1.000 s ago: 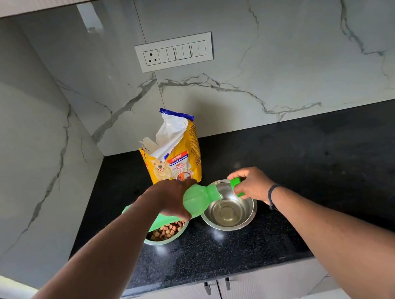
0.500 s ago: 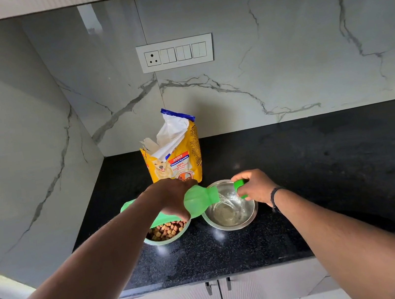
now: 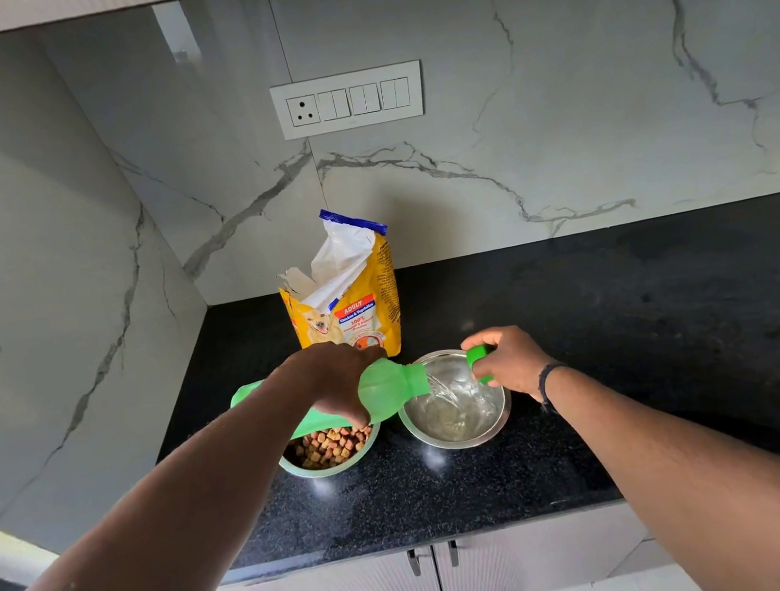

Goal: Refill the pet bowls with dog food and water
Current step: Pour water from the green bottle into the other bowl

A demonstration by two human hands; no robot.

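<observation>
Green bottle (image 3: 388,392) tilted in left hand (image 3: 335,380) grip.

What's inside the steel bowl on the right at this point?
Clear water pools in the steel bowl, a stream falling from the tilted green bottle. The right hand, gripping the green cap, covers its far right rim.

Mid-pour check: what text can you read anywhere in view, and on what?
"ADULT": red band on the dog food bag.
"Chicken & Vegetables": blue band below it, blurry, likely reading.
"100%": below that; the smaller lines under it are unreadable.
Side panel print: too small.
Switch plate, green bottle: no text.
</observation>
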